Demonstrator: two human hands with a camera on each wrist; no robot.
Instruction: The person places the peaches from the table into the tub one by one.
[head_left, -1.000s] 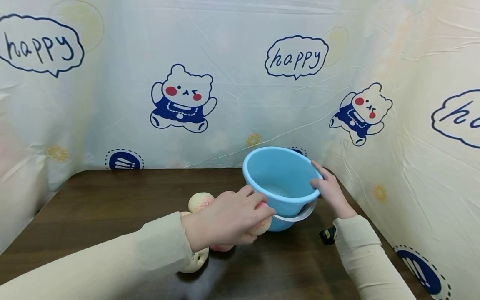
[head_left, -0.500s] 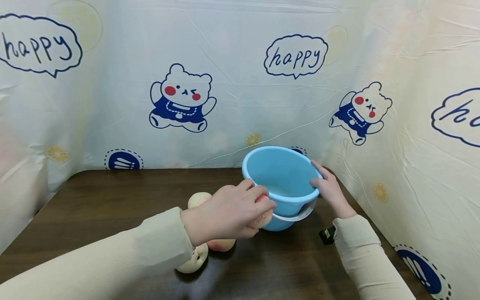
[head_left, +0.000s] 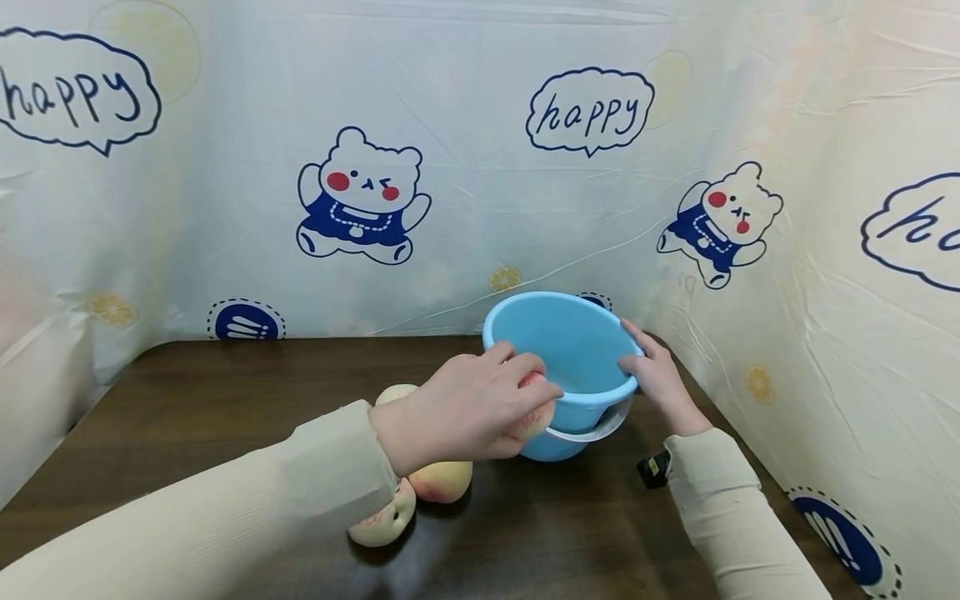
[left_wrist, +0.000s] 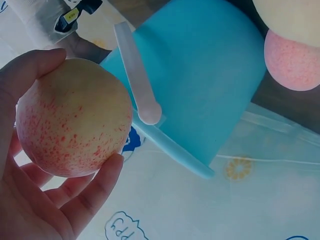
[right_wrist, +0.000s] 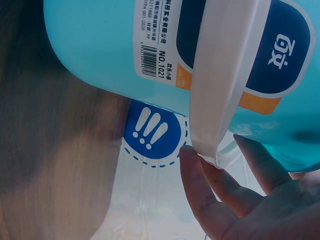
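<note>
- Bucket [head_left: 573, 414]: mouth turned up, long axis apparently near vertical.
- Pinched at one side by the right hand [head_left: 660, 379].
- Peach [left_wrist: 75, 117] gripped by the left hand [head_left: 480, 400], back uppermost.

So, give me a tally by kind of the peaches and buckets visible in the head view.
Peaches: 4 (held peach, rear peach, middle peach, front peach)
Buckets: 1 (blue bucket)
Total: 5 visible; the left sleeve may hide more.
</note>
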